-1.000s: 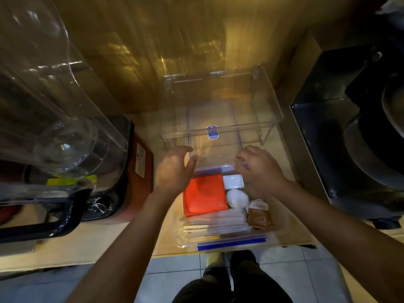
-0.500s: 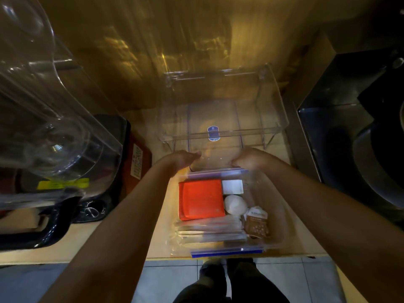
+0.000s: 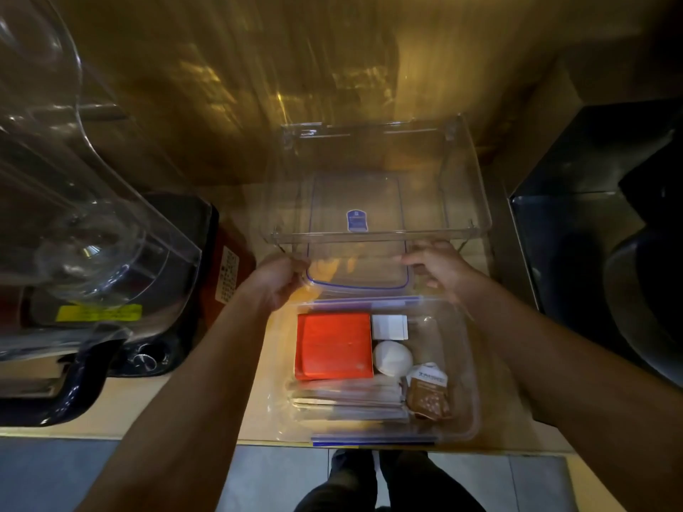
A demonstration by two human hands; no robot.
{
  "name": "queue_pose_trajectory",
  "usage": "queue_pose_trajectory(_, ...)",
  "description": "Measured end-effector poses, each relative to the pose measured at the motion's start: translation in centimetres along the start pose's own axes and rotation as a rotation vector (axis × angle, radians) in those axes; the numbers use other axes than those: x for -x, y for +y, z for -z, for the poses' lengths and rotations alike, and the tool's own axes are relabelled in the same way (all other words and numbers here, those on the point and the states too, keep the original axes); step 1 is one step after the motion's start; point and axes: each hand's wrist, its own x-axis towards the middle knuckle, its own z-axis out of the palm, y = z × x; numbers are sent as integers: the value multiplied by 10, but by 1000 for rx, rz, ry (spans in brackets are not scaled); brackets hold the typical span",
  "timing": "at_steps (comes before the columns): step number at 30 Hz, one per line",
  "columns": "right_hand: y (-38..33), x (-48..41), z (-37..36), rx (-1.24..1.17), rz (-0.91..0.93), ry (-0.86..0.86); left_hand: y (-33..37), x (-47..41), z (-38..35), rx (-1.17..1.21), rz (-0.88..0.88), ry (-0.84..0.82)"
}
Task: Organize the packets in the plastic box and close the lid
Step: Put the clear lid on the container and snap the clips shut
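Both hands, left and right, grip the clear lid by its sides (packets sit loose), which could snag under the shelf.

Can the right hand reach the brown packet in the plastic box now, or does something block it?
Probably yes. The plastic box is open on top, and the brown packet lies uncovered at its near right. But the right hand is holding the clear lid with the left hand, so it must let go first.

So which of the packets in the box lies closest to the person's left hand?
The orange-red square packet, in the box's far-left corner just below the left hand. The white packet, white round one and brown sachet all sit further right.
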Motion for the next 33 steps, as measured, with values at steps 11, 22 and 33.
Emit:
queue_pose_trajectory(11, 0, 11, 1, -411, -13, 180, 13, 42, -19, 422, 75, -226)
queue_pose_trajectory(22, 3, 50, -5, -753, 126, 223, -19, 102, -61, 476, 187, -395)
queue_pose_trajectory(33, 35, 78, 53, -678, 10, 173, -30, 109, -22, 601, 112, -134)
